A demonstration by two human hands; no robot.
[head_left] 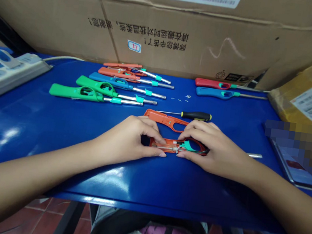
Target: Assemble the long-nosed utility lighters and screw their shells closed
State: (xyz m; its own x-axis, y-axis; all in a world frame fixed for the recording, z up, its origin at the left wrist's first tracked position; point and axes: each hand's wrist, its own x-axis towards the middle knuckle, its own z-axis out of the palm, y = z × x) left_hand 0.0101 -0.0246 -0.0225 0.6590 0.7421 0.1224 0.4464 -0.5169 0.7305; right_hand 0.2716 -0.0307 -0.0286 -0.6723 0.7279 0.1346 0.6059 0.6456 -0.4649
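Between my two hands lies an opened orange gas lighter [166, 146], its inner parts and green trigger [191, 145] exposed. My left hand [144, 136] grips the handle end, thumb along the near edge and fingers over the far side. Around the trigger end, my right hand [206, 145] is closed, hiding part of the lighter; a metal tube tip [255, 155] shows beyond that hand. Just behind my hands rests the loose orange half shell [167, 120]. A black and yellow screwdriver [196, 116] lies behind the shell.
Several green, blue and orange lighters [87, 93] lie at the back left. Small screws [187, 96] are scattered near a red lighter [212, 83] and a blue one [216, 93]. A power strip [12, 75] sits left, a phone [296, 162] right; a cardboard box [162, 22] stands behind.
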